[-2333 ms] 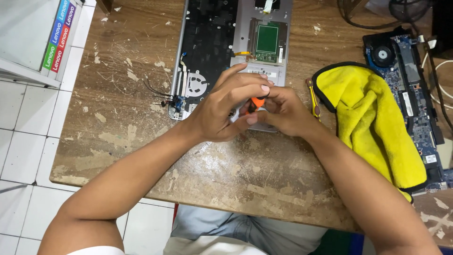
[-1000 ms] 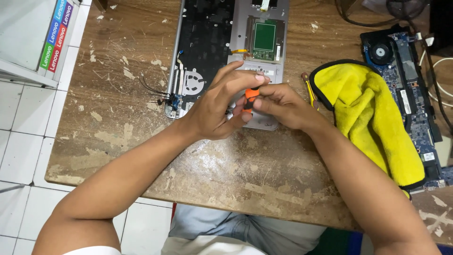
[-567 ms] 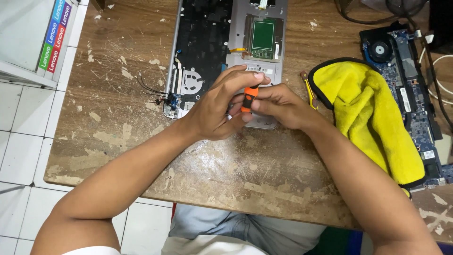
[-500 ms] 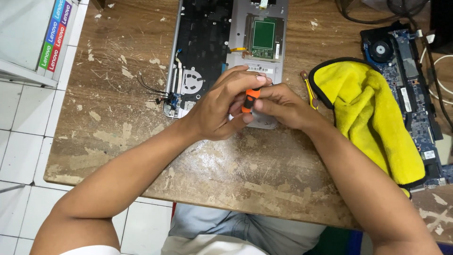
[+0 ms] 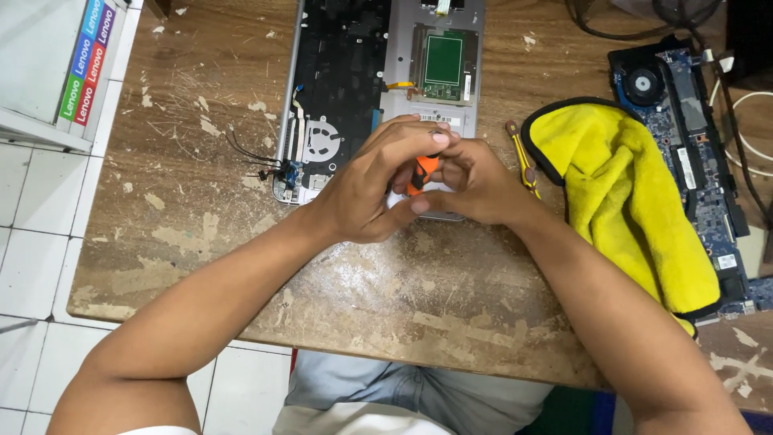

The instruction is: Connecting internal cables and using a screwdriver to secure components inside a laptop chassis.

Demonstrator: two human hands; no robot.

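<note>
An opened laptop base (image 5: 366, 72) lies bottom-up on the worn wooden table (image 5: 193, 185), showing its black inner panel, a fan and a green board. Over its near edge my left hand (image 5: 366, 189) and my right hand (image 5: 475, 181) are closed together around an orange-handled screwdriver (image 5: 421, 171). Only a short piece of the orange handle shows between the fingers; its tip is hidden. Thin black wires (image 5: 248, 157) trail from the laptop's left corner.
A yellow cloth with black trim (image 5: 628, 193) lies to the right, a small yellow-handled tool (image 5: 522, 157) beside it. A blue circuit board with a fan (image 5: 684, 137) sits at the far right, cables behind it. A white box (image 5: 48, 64) stands at the left.
Both hands have stayed clasped on the screwdriver at the laptop's near edge, with only small shifts of the fingers and the handle. The view has drifted slightly.
</note>
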